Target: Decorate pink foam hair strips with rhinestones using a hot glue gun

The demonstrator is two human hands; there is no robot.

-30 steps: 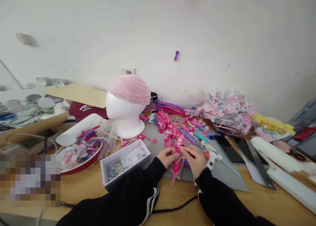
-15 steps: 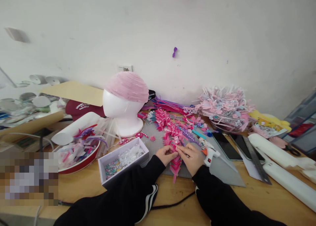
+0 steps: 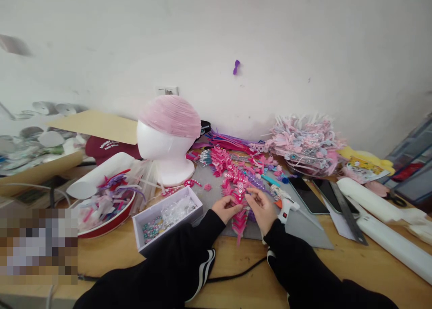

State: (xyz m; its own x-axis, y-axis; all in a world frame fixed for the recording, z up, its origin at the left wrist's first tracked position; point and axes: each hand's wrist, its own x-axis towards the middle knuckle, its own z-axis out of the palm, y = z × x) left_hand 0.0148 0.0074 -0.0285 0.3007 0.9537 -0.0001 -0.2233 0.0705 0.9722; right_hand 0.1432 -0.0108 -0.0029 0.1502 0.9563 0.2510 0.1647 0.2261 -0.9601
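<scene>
A long pink layered strip [image 3: 239, 222], trimmed with white beads and round ornaments, lies lengthwise in front of me on a grey mat [image 3: 216, 230]. My left hand [image 3: 225, 209] pinches its left side between thumb and fingers. At the strip's right edge is my right hand [image 3: 263, 210], thumb and index finger drawn together. Whatever sits between those fingertips is too small to make out. Just right of this hand rests a white hot glue gun [image 3: 286, 205]. More beaded purple and pink pieces [image 3: 253, 180] lie behind the hands.
A white box [image 3: 138, 232] of beads and a red-rimmed bowl [image 3: 124, 216] of ribbon scraps stand left. Behind them is a foam head [image 3: 153, 147] in a pink cap. Rightward lie phones [image 3: 308, 196], a steel ruler [image 3: 351, 221], white rolls [image 3: 394, 243] and a decoration pile [image 3: 307, 142].
My right hand has shifted up and slightly right along the strip, its fingertips parting from my left hand's. My left hand stays at the strip. The view has moved slightly.
</scene>
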